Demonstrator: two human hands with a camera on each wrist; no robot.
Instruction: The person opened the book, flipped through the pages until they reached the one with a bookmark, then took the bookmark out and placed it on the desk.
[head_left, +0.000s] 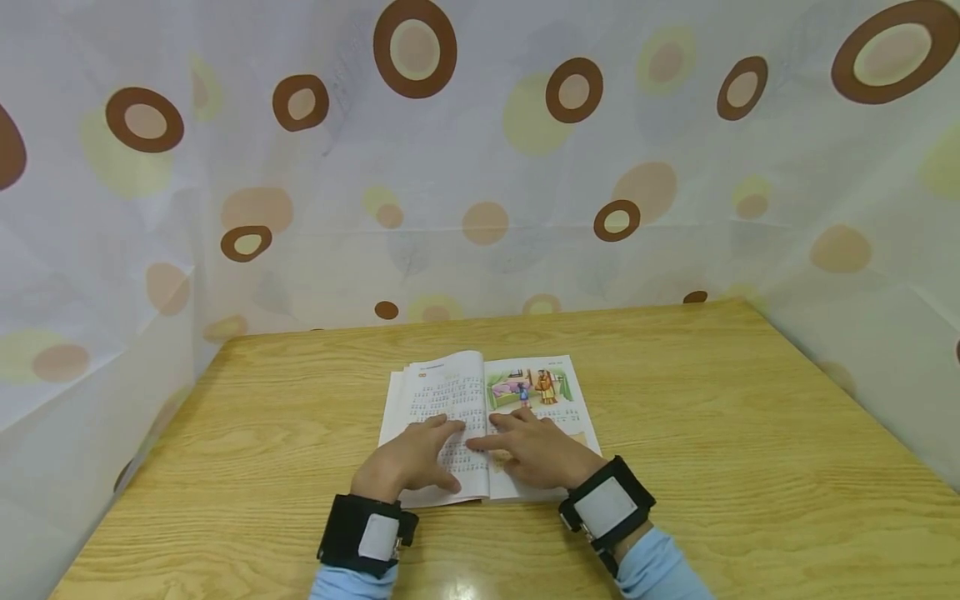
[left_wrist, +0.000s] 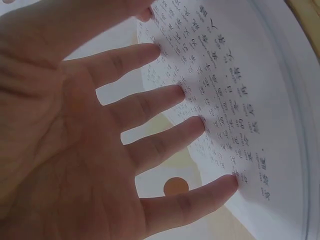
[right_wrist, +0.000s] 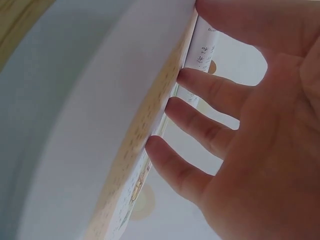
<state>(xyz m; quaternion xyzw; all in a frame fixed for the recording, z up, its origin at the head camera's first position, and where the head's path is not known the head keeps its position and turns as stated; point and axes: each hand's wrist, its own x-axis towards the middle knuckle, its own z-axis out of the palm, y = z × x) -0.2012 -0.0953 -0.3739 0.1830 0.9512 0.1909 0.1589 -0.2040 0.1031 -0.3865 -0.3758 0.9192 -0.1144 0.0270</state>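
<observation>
The book (head_left: 463, 390) lies spread beneath both hands, its page tops pointing away from the wrists and its fold running lengthwise between the hands. The left hand (head_left: 411, 457), fingers straight and spread, rests fingertips on the left page, gripping nothing. The right hand (head_left: 543, 450) is likewise spread over the right page, holding nothing, one finger reaching across the fold. Beyond its fingers is a coloured picture (head_left: 543, 388). The near page edges lie beside the wrists. Wooden table (head_left: 712, 417) extends on both sides; past it hangs a dotted sheet (head_left: 450, 167).
</observation>
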